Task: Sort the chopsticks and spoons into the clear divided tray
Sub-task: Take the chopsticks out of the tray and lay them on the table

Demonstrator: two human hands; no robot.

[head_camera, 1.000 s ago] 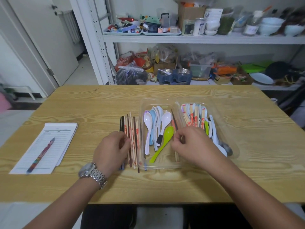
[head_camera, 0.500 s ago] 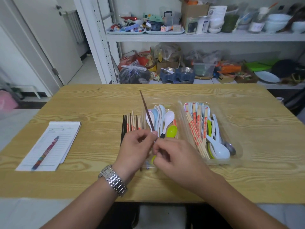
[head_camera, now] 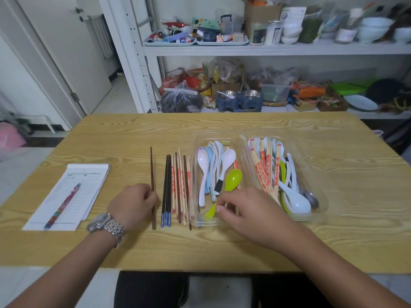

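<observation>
A clear divided tray (head_camera: 244, 143) sits mid-table. Its left compartment holds several plastic spoons, among them a green spoon (head_camera: 233, 178) and a white spoon (head_camera: 203, 161), plus a couple of printed bamboo chopsticks. The right compartment mixes printed chopsticks (head_camera: 264, 172) with white spoons (head_camera: 298, 203). A row of dark and bamboo chopsticks (head_camera: 178, 185) lies on the table left of the tray. My left hand (head_camera: 133, 203) grips a brown chopstick (head_camera: 152, 170) that lies flat, left of that row. My right hand (head_camera: 244, 210) is at the near end of the left compartment, fingertips pinched by the green spoon's handle.
A notepad (head_camera: 86, 181) with a pen (head_camera: 62, 205) lies at the table's left. Behind the table (head_camera: 333, 230) stands a white shelf unit (head_camera: 266, 50) packed with boxes, bowls and bags. A white door is at the far left.
The brown chopstick, held up between both hands half a second ago, now lies on the table under my left hand. My right hand went back into the tray's left compartment.
</observation>
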